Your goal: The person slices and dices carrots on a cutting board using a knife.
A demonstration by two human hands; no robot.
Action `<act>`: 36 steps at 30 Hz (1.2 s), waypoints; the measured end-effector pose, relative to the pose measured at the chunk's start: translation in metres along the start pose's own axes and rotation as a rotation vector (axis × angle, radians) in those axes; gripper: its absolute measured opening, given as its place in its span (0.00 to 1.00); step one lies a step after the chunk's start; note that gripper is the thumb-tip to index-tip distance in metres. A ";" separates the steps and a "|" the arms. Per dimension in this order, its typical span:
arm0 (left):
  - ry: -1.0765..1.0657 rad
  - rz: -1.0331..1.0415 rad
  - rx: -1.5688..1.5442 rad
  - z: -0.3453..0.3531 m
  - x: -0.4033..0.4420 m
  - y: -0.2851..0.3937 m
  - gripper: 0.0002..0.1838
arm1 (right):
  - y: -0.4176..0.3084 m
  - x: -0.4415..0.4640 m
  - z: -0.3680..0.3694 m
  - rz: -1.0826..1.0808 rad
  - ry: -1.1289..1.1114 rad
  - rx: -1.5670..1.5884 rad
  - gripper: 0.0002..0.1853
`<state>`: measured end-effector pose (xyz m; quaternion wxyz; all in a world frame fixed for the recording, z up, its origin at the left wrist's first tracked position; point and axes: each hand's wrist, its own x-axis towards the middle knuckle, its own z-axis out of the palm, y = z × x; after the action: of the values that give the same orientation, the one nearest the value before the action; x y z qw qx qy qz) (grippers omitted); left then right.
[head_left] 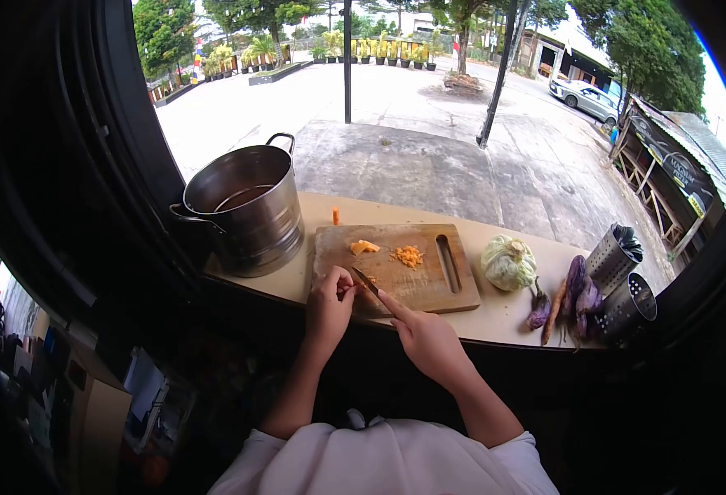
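Right hand [420, 330] closed round the knife [367, 282], blade over the near left part of the cutting board [429, 295]. Left hand [327, 299] just beside the blade, fingers curled; can't tell if they're clamped on anything. Right fingers hide most of the handle. Chopped orange bits [408, 256] and larger orange pieces [364, 247] on board, beyond the knife. Pot [265, 235] left, contents unclear; cabbage [509, 263] right, purple eggplants [575, 282] past it, perforated metal holders [632, 307] at far right.

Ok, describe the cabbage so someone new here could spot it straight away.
Find the pale counter, then the wooden cutting board on it. The cabbage sits just right of the board. Round and pale green, it stands out from the purple eggplants farther right.
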<state>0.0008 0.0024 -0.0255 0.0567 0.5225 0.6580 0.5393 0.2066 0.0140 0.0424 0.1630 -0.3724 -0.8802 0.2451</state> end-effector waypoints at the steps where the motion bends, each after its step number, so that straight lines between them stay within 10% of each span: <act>1: 0.000 -0.008 0.005 0.000 0.000 0.000 0.12 | -0.002 -0.001 -0.001 0.002 -0.014 -0.004 0.30; 36: -0.044 0.011 -0.054 -0.007 0.001 0.003 0.10 | -0.005 -0.004 -0.005 0.023 -0.033 0.021 0.27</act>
<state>-0.0018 -0.0018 -0.0203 0.0823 0.5361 0.6388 0.5456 0.2087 0.0095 0.0494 0.1497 -0.3768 -0.8756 0.2625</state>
